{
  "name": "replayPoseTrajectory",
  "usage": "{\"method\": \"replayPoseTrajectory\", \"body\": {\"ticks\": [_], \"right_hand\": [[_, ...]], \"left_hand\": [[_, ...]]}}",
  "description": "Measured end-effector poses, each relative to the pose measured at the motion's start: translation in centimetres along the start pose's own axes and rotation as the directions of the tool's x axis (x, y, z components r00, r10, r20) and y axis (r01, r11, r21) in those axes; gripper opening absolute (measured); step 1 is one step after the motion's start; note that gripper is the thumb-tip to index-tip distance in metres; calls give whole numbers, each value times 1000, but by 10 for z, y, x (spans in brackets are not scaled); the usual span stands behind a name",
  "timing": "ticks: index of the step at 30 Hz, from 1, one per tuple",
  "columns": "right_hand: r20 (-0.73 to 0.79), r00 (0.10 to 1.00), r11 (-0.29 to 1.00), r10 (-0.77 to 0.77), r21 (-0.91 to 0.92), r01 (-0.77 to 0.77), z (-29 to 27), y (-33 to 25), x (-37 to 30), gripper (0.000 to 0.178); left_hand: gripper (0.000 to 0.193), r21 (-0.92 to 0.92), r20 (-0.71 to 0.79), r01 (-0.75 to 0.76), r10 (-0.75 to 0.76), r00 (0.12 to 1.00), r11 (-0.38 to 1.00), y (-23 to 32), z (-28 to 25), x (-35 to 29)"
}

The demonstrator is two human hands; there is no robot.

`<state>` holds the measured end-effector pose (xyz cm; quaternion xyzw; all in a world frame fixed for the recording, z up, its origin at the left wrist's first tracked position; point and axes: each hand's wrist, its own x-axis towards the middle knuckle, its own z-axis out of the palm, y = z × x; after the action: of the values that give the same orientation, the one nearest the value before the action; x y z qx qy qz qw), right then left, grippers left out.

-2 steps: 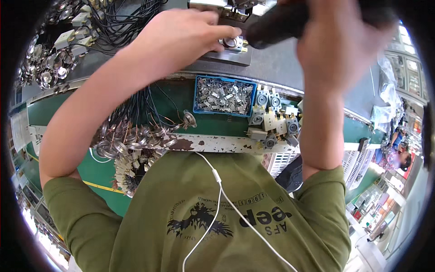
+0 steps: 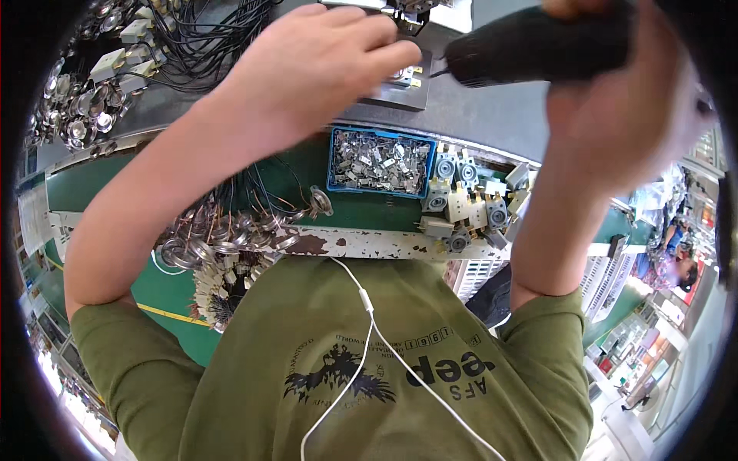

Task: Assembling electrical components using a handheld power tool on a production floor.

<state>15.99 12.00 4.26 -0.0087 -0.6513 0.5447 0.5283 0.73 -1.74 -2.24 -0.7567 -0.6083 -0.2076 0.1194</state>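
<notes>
My left hand point(image 2: 307, 61) lies knuckles up over the grey fixture plate point(image 2: 400, 96), fingers curled down onto the small metal part point(image 2: 405, 74) seated there; whether they pinch it or only steady it, I cannot tell. Just right of it, the black power screwdriver point(image 2: 538, 50) lies nearly level, long axis left to right, its tip aimed at the part and just short of it. My right hand point(image 2: 615, 100) is clenched around the tool body, well right of the part. The left hand is nearer. Below sits the blue tray of metal clips point(image 2: 380, 163).
</notes>
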Motion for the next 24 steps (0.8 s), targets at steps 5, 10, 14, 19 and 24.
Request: {"method": "replayPoseTrajectory", "body": {"ticks": [5,10,14,19,24], "right_hand": [[-45,998,990,-48,131,54,-18,-2,25,19],[-67,990,947,-126,290,140,-34,-27,47,20],[25,989,986,-146,82,143,-7,-6,47,17],[-262,965,988,-25,-155,-17,47,-2,24,26],[-224,975,993,5,-113,-31,51,20,31,24]], "left_hand": [[5,-104,450,-226,249,858,968,46,13,-17],[6,-92,427,-259,273,862,961,50,20,-24],[8,-216,406,-161,238,882,963,49,15,-20],[16,-497,420,69,170,892,865,44,12,-13],[20,-537,436,104,169,884,837,38,9,-11]]}}
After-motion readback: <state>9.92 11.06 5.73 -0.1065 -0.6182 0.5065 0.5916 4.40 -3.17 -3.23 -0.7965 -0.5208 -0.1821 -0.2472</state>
